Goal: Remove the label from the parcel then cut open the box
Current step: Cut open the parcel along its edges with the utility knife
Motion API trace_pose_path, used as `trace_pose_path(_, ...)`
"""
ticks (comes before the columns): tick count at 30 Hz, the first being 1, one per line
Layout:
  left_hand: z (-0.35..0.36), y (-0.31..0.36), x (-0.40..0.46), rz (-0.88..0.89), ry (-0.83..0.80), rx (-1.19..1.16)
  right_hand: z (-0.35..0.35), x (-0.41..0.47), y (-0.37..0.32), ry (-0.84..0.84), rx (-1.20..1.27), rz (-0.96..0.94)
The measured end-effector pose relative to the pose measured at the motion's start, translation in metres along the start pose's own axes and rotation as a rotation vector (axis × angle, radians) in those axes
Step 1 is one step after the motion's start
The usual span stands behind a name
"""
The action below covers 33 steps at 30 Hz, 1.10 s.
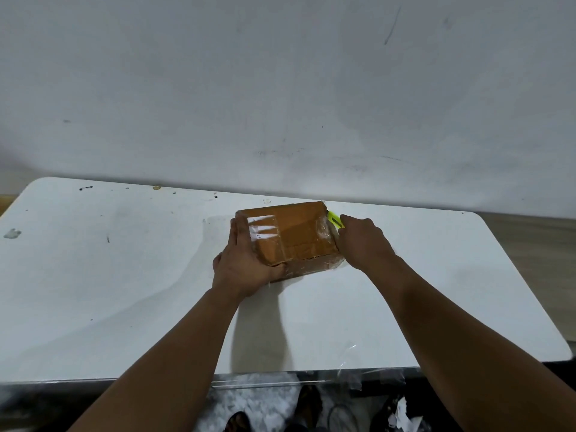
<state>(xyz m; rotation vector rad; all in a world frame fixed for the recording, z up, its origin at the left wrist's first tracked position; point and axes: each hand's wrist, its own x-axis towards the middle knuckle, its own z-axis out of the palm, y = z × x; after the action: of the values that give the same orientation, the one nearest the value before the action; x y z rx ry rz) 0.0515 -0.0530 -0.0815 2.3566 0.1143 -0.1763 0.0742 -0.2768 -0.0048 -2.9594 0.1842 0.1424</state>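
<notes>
A brown cardboard box (296, 236) wrapped in clear shiny tape lies on the white table (124, 275) near its far edge. A small white label remnant (258, 236) shows on the box's top left. My left hand (241, 263) grips the box's left and near corner, thumb on the front side. My right hand (363, 241) holds a yellow-green cutter (334, 220) against the box's right side. Its blade is hidden behind the box edge and my fingers.
A white wall rises right behind the table. A strip of clear tape (350, 369) hangs at the table's near right edge. Below the edge, shoes (308, 403) and paper scraps (402, 413) lie on the floor.
</notes>
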Motion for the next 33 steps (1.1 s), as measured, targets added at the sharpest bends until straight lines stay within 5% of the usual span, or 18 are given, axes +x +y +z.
trace_pose_path(10,0.002,-0.001,0.004,0.027,0.050,-0.020,-0.032,-0.012,-0.006,-0.304,-0.178,0.082)
trace_pose_path(19,0.003,-0.004,0.004,0.028,0.026,-0.045,-0.051,-0.014,-0.001,-0.371,-0.053,0.142)
trace_pose_path(24,0.004,-0.010,0.007,0.020,0.028,-0.149,-0.050,-0.009,0.006,-0.195,0.340,0.152)
trace_pose_path(33,-0.002,-0.001,-0.013,0.044,-0.034,-0.148,0.024,-0.015,-0.009,0.007,0.297,-0.020)
